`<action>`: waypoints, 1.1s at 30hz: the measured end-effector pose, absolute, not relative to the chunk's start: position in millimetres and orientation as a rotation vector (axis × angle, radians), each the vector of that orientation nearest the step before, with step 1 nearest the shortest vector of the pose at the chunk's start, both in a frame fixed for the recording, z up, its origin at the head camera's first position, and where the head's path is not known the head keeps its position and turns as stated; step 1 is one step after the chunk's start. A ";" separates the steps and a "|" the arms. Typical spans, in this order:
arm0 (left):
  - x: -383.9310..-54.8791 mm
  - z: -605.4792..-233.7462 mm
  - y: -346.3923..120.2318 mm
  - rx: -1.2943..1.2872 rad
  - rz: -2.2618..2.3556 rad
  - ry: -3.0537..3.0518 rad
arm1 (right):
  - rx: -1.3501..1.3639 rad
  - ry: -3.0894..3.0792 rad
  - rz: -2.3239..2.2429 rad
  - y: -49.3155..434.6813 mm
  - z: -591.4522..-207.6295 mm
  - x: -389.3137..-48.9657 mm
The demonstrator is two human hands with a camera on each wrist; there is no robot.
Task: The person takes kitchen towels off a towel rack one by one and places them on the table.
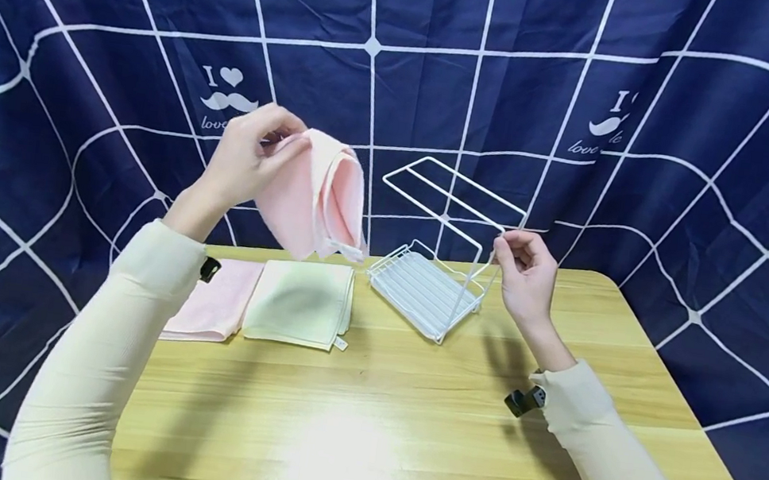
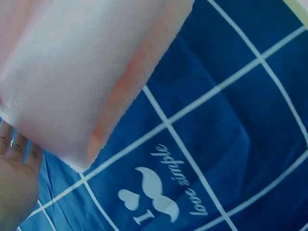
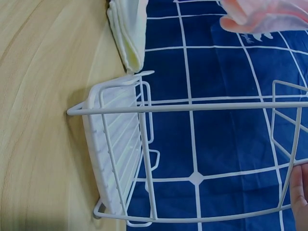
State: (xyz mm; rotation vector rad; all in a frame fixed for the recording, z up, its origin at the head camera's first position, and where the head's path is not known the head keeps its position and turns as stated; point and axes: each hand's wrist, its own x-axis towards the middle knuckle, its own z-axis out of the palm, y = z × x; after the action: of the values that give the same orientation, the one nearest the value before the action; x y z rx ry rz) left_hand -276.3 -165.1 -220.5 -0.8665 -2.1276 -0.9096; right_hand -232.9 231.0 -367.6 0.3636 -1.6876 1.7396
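My left hand (image 1: 248, 147) pinches a folded pink towel (image 1: 291, 208) by its upper edge, holding it in the air over the back of the table. The towel's folded layers and a small white tag hang toward the right. In the left wrist view, pink cloth (image 2: 91, 72) fills the upper left, with some fingers (image 2: 19, 147) below it. A white wire rack (image 1: 422, 289) with a ribbed base tray stands at the back of the table. At its upper right bend, my right hand (image 1: 527, 281) holds the wire frame between thumb and fingers.
Left of the rack lie a folded pale green towel (image 1: 298, 301) and, beside it, another folded pink towel (image 1: 219, 300). They rest on a light wooden table (image 1: 408, 403). A dark blue curtain (image 1: 416, 100) with white lines hangs behind the table and at both sides.
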 end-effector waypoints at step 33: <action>-204.2 -298.3 -250.0 -0.809 -0.741 -2.232 | 0.390 -1.663 1.755 232.1 -369.9 -234.3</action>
State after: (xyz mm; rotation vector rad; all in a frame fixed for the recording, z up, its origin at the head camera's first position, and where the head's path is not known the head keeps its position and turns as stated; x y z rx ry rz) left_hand -204.2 -250.0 -298.3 -0.8094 -2.2322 -0.7408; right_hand -234.3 232.1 -369.9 0.3900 -1.6631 1.7554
